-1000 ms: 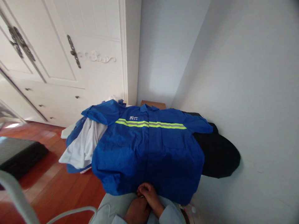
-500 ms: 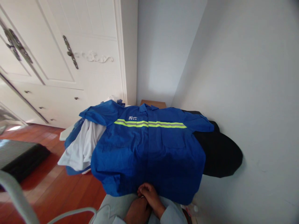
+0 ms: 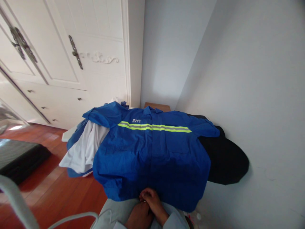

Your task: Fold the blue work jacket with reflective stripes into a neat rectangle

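Note:
A blue short-sleeved work shirt [image 3: 124,149] lies spread front up, with a collar at the far side, a yellow and grey reflective band across the chest and small white lettering. My right hand [image 3: 150,196] rests at the shirt's near hem, its fingers curled in with nothing seen in them. Just below it and touching it is my left hand [image 3: 140,213]; its fingers are hidden beneath the right hand. Both hands lie together over my lap.
White and blue clothes [image 3: 83,149] hang at the left. Black fabric [image 3: 226,159] sticks out at the right, by the grey wall [image 3: 267,95]. A white wardrobe [image 3: 102,31] stands behind. A black object [image 3: 28,159] lies on the wooden floor [image 3: 78,190]; a pale cable [image 3: 73,216] curves at lower left.
The camera view has shifted slightly, so the wardrobe appears a little farther right. The hands and the shirt stay in place.

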A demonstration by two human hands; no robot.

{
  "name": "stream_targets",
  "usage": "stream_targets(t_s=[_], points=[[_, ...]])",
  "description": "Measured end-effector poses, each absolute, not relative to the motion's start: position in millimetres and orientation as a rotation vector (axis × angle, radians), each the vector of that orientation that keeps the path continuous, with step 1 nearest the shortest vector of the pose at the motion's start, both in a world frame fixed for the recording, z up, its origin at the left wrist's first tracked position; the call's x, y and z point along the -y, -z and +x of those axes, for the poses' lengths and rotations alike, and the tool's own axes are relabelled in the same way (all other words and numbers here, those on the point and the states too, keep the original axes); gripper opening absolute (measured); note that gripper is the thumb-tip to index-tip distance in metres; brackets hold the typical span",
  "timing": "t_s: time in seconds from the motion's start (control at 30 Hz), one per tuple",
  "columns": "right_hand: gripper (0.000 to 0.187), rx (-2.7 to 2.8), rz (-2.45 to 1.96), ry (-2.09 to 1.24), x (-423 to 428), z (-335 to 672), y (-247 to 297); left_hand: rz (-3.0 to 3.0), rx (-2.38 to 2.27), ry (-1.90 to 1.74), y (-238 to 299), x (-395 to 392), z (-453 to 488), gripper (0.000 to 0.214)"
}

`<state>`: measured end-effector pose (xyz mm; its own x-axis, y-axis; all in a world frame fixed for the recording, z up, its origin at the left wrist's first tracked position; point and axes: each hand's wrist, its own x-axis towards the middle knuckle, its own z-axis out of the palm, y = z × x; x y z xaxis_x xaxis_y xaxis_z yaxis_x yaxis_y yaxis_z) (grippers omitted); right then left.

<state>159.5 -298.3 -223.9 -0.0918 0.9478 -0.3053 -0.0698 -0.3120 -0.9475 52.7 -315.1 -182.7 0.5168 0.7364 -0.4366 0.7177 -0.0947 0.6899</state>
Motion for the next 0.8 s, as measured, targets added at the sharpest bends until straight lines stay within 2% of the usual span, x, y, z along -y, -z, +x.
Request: stream_targets(t_s=[0.27, 0.6, 0.8], points=[[0.039, 1.021, -1.343, -1.532, 298.4, 158.9, 224.6, 1.903, -1.204, 0.044, 164.0, 315.0, 53.6, 0.041], [0.031, 1.062, -1.342, -1.53, 298.6, 160.2, 225.2, 1.903, -1.191, 0.045, 158.2, 313.8, 54.1, 0.04], [0.036, 1.068, -1.331, -1.528, 298.0, 160.4, 227.1, 1.911, -1.215, 0.047, 161.9, 314.3, 53.3, 0.04]])
